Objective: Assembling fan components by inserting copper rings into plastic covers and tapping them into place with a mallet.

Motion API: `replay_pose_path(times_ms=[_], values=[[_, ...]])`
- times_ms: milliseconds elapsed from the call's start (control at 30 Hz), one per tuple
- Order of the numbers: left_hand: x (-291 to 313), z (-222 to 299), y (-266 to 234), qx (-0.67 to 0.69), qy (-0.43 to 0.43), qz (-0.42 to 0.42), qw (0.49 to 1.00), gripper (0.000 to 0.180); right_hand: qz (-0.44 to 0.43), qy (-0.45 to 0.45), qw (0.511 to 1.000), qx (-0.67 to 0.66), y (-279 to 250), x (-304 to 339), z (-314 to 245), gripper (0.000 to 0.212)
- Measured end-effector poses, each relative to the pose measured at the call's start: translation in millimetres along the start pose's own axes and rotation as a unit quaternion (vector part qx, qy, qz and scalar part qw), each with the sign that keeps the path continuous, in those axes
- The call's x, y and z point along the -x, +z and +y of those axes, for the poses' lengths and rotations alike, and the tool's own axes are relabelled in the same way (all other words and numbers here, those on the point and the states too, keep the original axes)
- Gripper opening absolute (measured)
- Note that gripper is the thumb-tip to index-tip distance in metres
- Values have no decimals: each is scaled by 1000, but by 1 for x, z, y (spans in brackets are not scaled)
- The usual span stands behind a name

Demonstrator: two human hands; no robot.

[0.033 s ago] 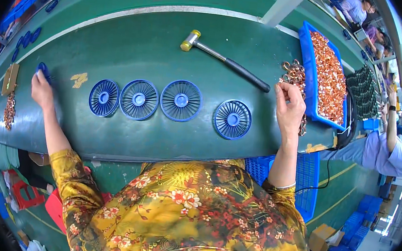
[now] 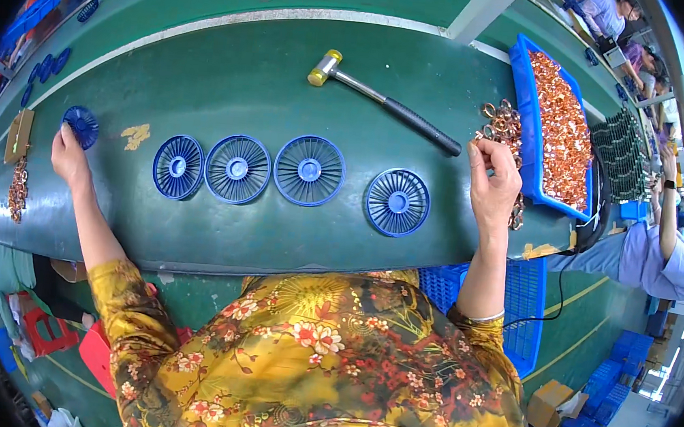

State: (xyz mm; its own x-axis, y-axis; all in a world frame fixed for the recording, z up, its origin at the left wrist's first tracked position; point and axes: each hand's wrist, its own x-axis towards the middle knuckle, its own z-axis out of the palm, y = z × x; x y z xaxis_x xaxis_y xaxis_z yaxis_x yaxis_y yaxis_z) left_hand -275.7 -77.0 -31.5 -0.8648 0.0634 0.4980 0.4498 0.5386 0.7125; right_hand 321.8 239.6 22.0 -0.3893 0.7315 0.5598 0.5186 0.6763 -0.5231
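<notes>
Head view: L hand [image 2: 70, 159] had fingers & thumb nearly closed on the near rim of a blue wheel [image 2: 82, 126]. R hand [image 2: 495, 178] had thumb & index tips close together; cdn't tell if anything was btwn them. On the surface [image 2: 241, 66] btwn the hands lay three wheels [image 2: 237, 169] in a row & a fourth wheel [image 2: 397, 202] nearer the R. Hammer [image 2: 392, 106] lay w/ handle end just L of R hand; copper rings [image 2: 503, 123] just beyond it, blue tray [image 2: 523, 91] to its R.
</notes>
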Motion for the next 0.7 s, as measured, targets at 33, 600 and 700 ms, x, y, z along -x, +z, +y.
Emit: replay_pose_path(times_ms=[33,600,700], values=[[1,-2,-5,195,-69,-14,978,37,7,-18,1000,-17,1,0,-5,9],[296,291,-11,473,-107,-454,748,21,-6,-279,947,-160,33,21,-111,22],[299,294,-13,449,-85,-457,763,20,-4,-287,950,-121,39,22,-113,21]])
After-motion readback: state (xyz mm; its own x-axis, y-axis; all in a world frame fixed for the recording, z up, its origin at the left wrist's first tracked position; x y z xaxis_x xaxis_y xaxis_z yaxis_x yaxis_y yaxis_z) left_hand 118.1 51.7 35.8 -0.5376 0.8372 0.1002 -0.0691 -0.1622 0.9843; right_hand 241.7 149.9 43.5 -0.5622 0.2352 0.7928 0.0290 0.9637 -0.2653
